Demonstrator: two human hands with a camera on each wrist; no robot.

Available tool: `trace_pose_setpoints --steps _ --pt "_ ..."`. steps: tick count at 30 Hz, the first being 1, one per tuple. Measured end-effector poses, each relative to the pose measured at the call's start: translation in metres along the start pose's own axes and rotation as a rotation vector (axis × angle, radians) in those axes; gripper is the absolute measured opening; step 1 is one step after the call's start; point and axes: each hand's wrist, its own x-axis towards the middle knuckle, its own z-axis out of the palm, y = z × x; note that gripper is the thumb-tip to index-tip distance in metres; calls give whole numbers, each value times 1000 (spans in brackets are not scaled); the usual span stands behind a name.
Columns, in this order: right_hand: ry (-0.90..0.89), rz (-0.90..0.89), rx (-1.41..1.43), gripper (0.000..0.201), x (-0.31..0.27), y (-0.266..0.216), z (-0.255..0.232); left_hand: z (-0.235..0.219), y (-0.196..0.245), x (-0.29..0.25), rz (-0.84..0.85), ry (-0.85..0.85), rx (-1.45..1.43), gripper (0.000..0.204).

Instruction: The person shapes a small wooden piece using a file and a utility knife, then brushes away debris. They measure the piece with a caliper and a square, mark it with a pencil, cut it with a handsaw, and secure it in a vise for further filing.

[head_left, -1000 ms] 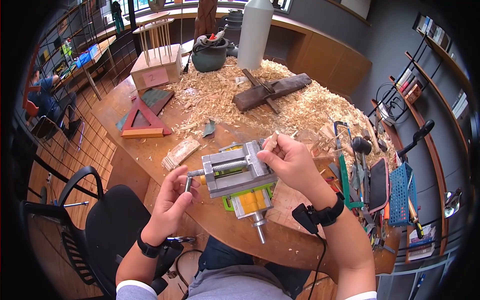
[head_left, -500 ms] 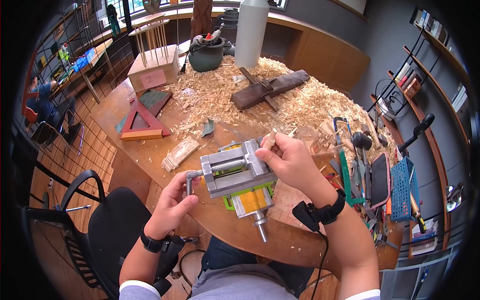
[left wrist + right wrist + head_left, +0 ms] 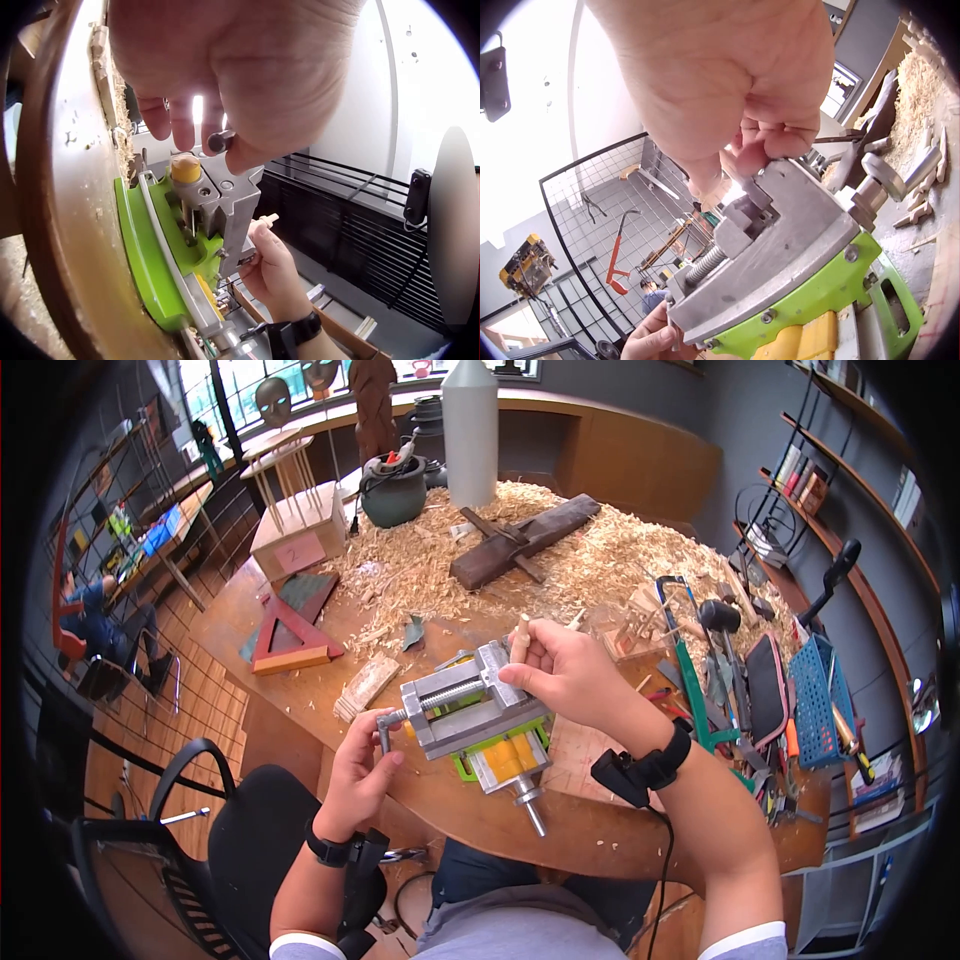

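A grey metal vise (image 3: 465,705) with a green base stands near the table's front edge. At its left end, my left hand (image 3: 358,775) grips the vise handle (image 3: 385,736) between thumb and fingers; in the left wrist view the handle's round end (image 3: 220,141) pokes out by the thumb. My right hand (image 3: 565,668) pinches a small pale wooden piece (image 3: 520,638) upright at the vise's right jaw. The left wrist view shows the tip of this piece (image 3: 267,220) above the right thumb. From the right wrist, the fingers hide most of the piece, and the screw (image 3: 705,266) shows beside the jaws.
Wood shavings (image 3: 640,575) cover the back of the table, with a dark wooden plane (image 3: 525,545) on them. A red triangle frame (image 3: 290,640) and a wood block (image 3: 368,686) lie left. Tools and a blue basket (image 3: 822,700) crowd the right edge. A black chair (image 3: 255,830) stands front left.
The vise handle has turned from a slant to hanging nearly straight down, with my left hand following it. The right hand keeps the wooden piece at the jaw. The head view has shifted.
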Motion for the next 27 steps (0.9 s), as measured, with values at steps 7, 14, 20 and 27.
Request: trace_pose_setpoints --steps 7,14,20,27 --pt "15 -10 2 34 -46 -10 -33 -7 47 17 260 133 379 53" --pt "-60 -60 -33 35 -83 -1 -25 40 112 64 222 -144 296 56" --pt "7 -131 -49 31 -99 3 -21 68 111 117 -49 -299 268 55" --pt "-9 -83 -59 33 -114 12 -31 70 90 136 -130 -440 283 31"
